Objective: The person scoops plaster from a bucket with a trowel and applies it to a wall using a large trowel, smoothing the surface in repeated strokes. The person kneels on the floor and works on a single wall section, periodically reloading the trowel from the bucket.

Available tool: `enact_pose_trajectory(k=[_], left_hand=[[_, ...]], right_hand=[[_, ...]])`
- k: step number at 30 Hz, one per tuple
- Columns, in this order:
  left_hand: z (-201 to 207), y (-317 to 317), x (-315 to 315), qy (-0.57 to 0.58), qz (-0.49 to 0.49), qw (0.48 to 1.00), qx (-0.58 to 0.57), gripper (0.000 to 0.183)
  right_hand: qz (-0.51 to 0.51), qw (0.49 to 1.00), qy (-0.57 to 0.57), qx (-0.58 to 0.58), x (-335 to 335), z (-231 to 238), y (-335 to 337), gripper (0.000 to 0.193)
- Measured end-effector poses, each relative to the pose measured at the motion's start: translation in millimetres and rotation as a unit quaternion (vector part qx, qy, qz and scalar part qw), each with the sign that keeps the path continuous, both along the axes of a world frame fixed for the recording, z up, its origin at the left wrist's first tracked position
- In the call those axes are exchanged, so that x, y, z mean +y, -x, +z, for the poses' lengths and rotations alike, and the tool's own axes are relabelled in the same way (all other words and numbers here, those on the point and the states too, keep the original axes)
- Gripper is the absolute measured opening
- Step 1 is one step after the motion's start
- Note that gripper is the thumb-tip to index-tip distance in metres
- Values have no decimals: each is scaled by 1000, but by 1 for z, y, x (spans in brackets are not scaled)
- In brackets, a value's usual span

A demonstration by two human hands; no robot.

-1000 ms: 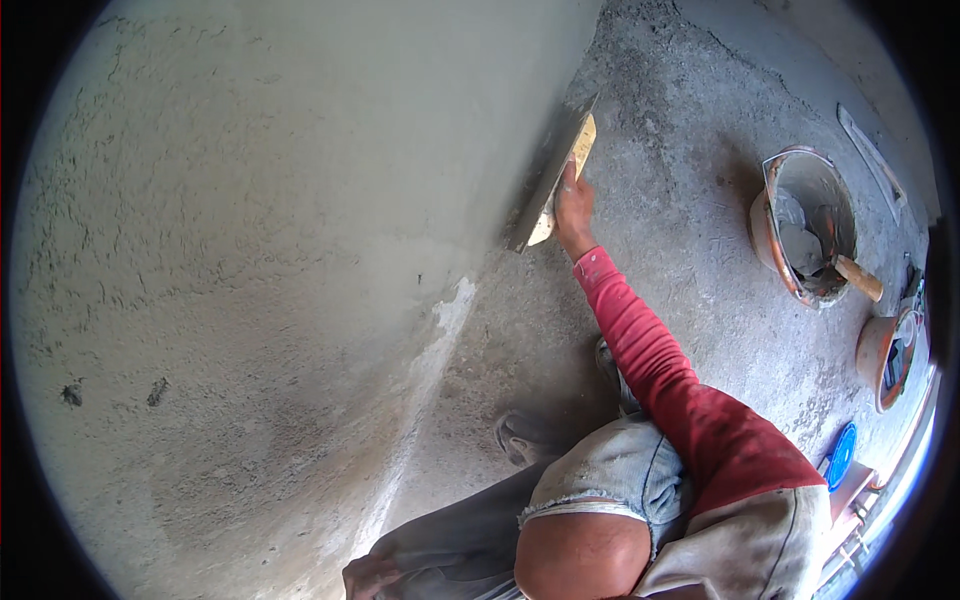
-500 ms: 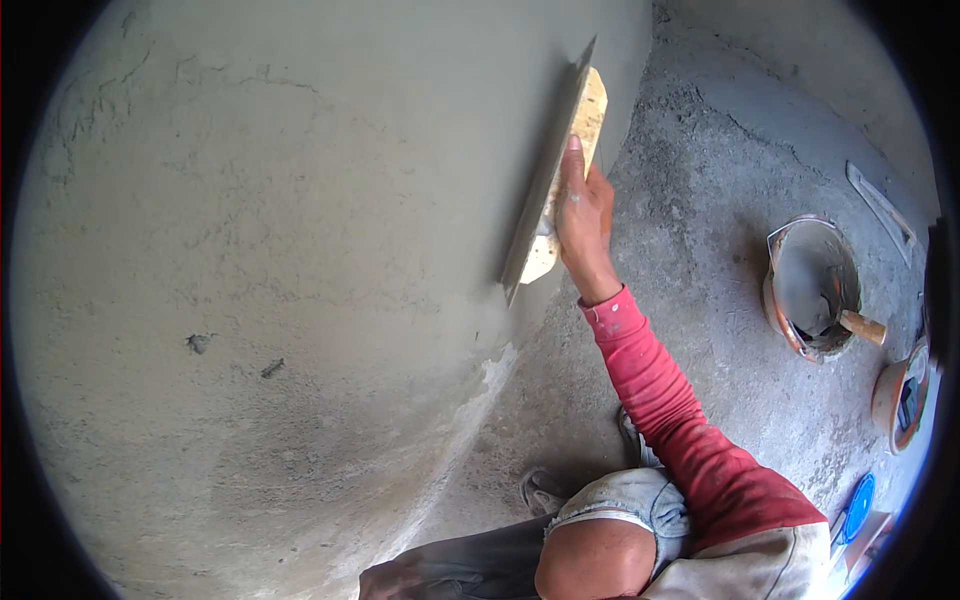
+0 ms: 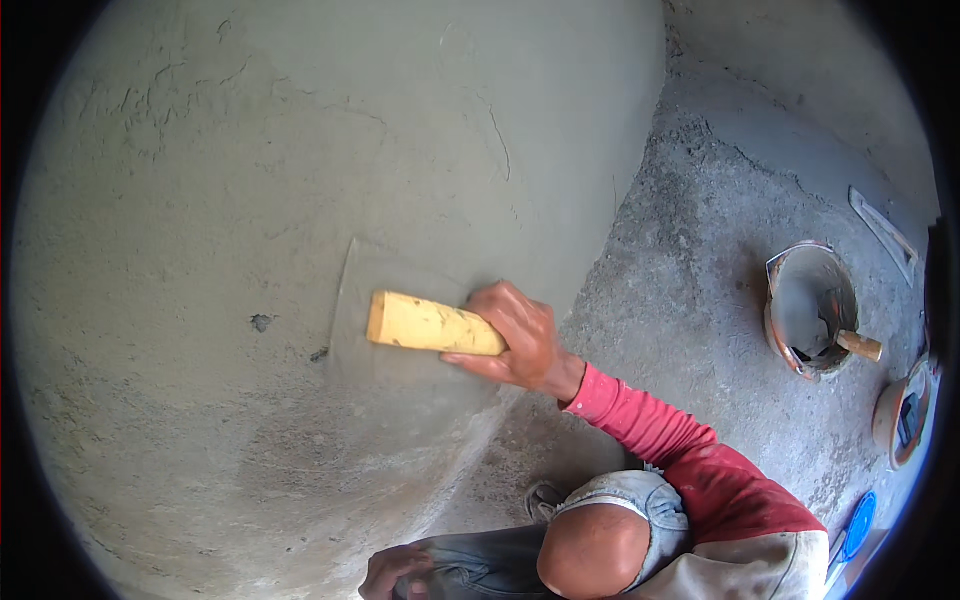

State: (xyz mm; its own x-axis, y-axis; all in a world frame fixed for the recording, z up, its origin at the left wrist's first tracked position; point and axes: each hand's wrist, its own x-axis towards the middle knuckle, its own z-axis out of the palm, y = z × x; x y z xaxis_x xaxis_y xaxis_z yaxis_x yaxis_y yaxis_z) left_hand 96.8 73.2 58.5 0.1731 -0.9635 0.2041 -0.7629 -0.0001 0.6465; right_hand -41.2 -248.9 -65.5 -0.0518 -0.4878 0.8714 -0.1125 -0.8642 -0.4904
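Note:
My right hand [image 3: 522, 338] is closed round the pale wooden handle of a plastering trowel [image 3: 425, 322]. The blade lies flat or nearly flat on the grey plastered wall [image 3: 200, 210], its thin left edge showing faintly against the wet surface. Above the trowel the plaster looks smooth, with a fine curved crack; lower down and to the left it is rougher, with small dark pits. What looks like my left hand [image 3: 395, 572] rests low by my trouser leg at the bottom edge, dim and partly cut off, so its fingers are unclear.
On the rough concrete floor [image 3: 680, 240] at the right stands a bucket [image 3: 772, 318] with grey mortar and a wooden-handled tool. Farther right are a second bucket [image 3: 884, 425], a flat pale frame-like tool [image 3: 882, 232] and a blue lid [image 3: 860, 525]. My bent knee [image 3: 595, 550] is below.
My right hand has brought the trowel down and left across the wall. The trowel has turned from steep and edge-on to nearly level, its blade now flatter against the plaster.

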Motion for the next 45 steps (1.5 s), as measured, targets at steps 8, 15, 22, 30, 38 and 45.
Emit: enact_pose_trajectory(k=[8,15,22,30,38,45], left_hand=[[4,6,5,25,-13,1000,-3,30],[2,2,-7,20,-14,1000,10,26],[1,0,-26,-9,-28,1000,4,17],[-1,-2,-22,8,-14,1000,2,15],[3,8,-28,1,-31,999,-15,15],[10,13,-32,-3,-4,1000,31,16]], right_hand=[[5,825,-488,-283,-45,-117,29,44],[86,903,-278,-317,-59,107,21,42],[302,902,-152,-270,-131,313,63,49],[-130,989,64,-7,-143,191,64,45],[28,934,-254,-251,-31,33,26,37],[16,925,-259,-277,-98,192,44,49]])
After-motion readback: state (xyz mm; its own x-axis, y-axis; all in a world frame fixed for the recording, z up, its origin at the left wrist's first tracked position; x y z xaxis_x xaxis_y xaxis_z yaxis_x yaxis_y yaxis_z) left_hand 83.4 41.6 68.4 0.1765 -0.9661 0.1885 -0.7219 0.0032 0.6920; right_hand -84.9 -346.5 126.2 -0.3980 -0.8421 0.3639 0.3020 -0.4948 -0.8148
